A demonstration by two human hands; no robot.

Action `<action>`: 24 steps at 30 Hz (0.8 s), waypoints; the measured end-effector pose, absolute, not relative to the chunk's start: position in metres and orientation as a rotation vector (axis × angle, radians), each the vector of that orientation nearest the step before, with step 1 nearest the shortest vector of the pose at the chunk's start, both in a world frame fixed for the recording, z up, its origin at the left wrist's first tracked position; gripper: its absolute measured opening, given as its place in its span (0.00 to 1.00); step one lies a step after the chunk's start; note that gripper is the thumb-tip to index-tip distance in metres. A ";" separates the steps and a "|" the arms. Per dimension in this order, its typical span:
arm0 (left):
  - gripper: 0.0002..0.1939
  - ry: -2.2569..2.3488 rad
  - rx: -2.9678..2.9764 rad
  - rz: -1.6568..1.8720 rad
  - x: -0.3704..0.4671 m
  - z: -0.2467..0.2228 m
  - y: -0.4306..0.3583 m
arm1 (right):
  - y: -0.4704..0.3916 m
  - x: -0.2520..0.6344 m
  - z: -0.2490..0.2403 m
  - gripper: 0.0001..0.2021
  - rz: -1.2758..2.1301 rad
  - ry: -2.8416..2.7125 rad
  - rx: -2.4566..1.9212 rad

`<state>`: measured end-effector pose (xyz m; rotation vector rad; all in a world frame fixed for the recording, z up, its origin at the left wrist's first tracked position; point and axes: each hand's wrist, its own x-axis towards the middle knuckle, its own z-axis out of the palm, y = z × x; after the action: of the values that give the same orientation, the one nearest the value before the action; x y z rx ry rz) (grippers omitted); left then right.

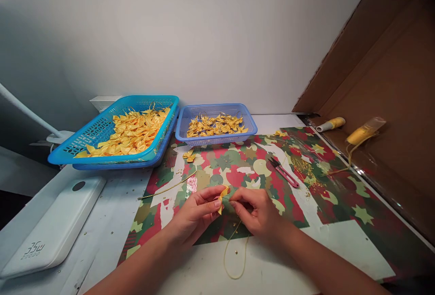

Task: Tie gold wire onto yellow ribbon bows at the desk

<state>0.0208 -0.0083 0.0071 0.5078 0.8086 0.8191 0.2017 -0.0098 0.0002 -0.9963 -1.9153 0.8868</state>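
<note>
Between the thumb and fingers of my left hand (200, 209) is a yellow ribbon bow (222, 199), held upright above the patterned sheet. Just to its right, my right hand (256, 209) pinches a yellow thread (234, 278), which hangs below in a long loop. A thin line runs from the bow to the right fingertips; whether it is a needle or thread I cannot tell. Beyond my left hand lie another yellow bow (189, 156) and a gold cord (166, 191). Pink-handled thread snips (284, 173) rest beyond my right hand.
A turquoise basket (64, 153) and a smaller blue basket (217, 140) hold many yellow bows. A white power bank (54, 227) lies at left. Gold beads and strands (306, 170) are scattered at right, near two thread spools (331, 124) beside a cardboard wall (384, 68).
</note>
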 end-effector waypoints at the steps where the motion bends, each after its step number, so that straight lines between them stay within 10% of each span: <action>1: 0.15 0.804 0.519 0.818 0.021 0.007 -0.009 | -0.010 0.202 0.000 0.08 0.884 -1.915 -0.996; 24: 0.14 0.999 0.820 0.904 0.023 0.007 -0.009 | -0.005 0.195 -0.007 0.07 0.888 -1.873 -1.065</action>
<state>0.0234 -0.0094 0.0068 0.8201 0.9990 0.9038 0.1954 -0.0051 -0.0069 -1.0649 -1.8730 0.8883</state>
